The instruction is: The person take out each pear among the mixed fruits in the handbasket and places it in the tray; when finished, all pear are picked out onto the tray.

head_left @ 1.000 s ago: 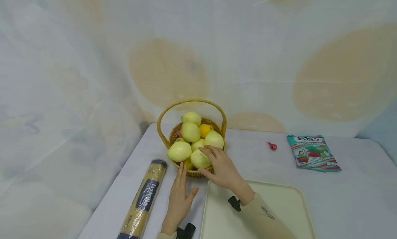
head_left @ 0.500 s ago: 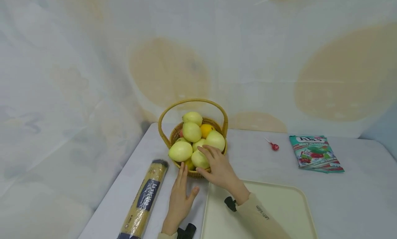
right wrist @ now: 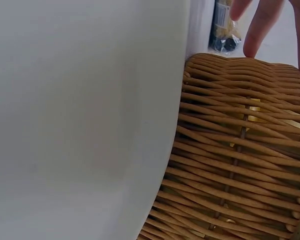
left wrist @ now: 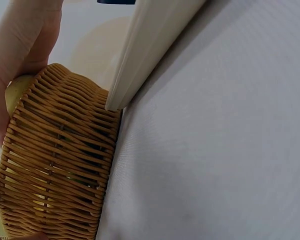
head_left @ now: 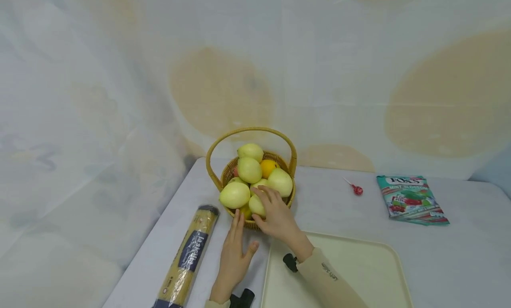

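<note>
A wicker basket (head_left: 252, 225) with a tall arched handle stands at the back of the table, heaped with pale green pears (head_left: 234, 195) and an orange (head_left: 269, 167). My right hand (head_left: 278, 219) reaches over its front right rim, fingers and thumb curved round the front pear (head_left: 255, 206), whose right side they hide. Nearer the left front of the basket, my left hand (head_left: 233, 259) has straight fingers, their tips right at the rim. In the left wrist view the woven wall (left wrist: 60, 140) fills the left side, with the right hand (left wrist: 22, 50) above.
A cream tray (head_left: 359, 263) lies under the right forearm, its edge close to the basket. Left of the hands is a pack of spaghetti (head_left: 187, 259). At right are a red lollipop (head_left: 357, 190) and a teal candy bag (head_left: 413, 200).
My right hand has moved slightly left, its fingers farther over the front pear. The left hand stays by the rim. The whole view has shifted a little.
</note>
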`<state>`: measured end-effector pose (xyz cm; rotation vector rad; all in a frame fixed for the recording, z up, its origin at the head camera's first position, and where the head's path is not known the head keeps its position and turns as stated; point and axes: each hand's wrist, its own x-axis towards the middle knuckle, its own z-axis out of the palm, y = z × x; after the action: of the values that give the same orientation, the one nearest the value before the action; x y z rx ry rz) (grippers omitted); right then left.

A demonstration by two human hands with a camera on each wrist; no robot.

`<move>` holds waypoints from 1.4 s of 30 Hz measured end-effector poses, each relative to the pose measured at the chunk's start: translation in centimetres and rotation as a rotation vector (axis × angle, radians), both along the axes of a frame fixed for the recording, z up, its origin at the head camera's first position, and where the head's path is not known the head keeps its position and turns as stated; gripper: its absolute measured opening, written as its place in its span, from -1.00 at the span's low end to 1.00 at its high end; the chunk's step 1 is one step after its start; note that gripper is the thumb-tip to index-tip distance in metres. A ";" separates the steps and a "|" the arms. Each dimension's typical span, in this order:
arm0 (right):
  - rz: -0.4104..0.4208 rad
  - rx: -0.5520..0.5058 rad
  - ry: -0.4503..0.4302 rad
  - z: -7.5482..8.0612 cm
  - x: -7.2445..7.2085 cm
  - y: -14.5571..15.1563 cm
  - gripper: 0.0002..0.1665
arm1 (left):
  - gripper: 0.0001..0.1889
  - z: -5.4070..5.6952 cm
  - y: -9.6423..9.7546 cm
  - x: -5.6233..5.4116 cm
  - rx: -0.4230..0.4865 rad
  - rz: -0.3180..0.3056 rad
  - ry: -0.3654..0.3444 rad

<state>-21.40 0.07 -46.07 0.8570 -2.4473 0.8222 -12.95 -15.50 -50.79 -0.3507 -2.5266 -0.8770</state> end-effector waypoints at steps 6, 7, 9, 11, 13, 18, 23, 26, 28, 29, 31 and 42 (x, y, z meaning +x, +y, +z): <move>-0.007 -0.032 0.022 -0.1 -0.1 -0.1 -0.17 | -0.19 0.1 0.0 0.0 -0.003 0.002 -0.010; -0.007 -0.036 0.028 0.0 0.0 -0.1 -0.17 | -0.18 0.1 0.0 0.0 -0.001 0.004 -0.015; -0.006 -0.044 0.034 0.0 0.0 0.0 -0.16 | -0.17 0.1 0.1 0.0 0.001 0.010 -0.024; -0.002 -0.051 0.037 0.0 0.0 0.0 -0.15 | -0.16 0.1 0.1 0.0 0.002 0.014 -0.029; 0.005 -0.059 0.041 0.0 0.0 0.1 -0.13 | -0.16 0.0 0.1 0.0 0.002 0.013 -0.029; 0.020 -0.083 0.078 0.1 -0.1 0.2 -0.11 | -0.15 0.0 0.2 0.0 0.002 0.008 -0.025; 0.036 -0.107 0.112 0.4 -0.1 0.3 -0.11 | -0.15 0.0 0.2 0.0 0.012 0.012 -0.031; 0.047 -0.112 0.122 0.7 0.0 0.3 -0.11 | -0.15 0.0 0.2 0.0 0.010 0.014 -0.030; 0.049 -0.108 0.128 0.8 0.1 0.4 -0.12 | -0.16 0.0 0.1 0.0 0.008 0.012 -0.026; 0.049 -0.104 0.135 0.9 0.2 0.5 -0.12 | -0.16 0.0 0.1 0.1 0.008 0.011 -0.024; 0.047 -0.102 0.155 1.0 0.3 0.6 -0.11 | -0.15 0.0 0.1 0.1 0.006 0.011 -0.022; 0.035 -0.104 0.204 1.9 1.2 1.6 -0.05 | -0.15 -0.1 0.1 0.0 0.015 0.008 -0.038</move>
<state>-20.21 1.71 -44.18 0.9002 -2.1992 0.8235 -12.91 -15.43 -50.92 -0.3226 -2.5528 -0.9072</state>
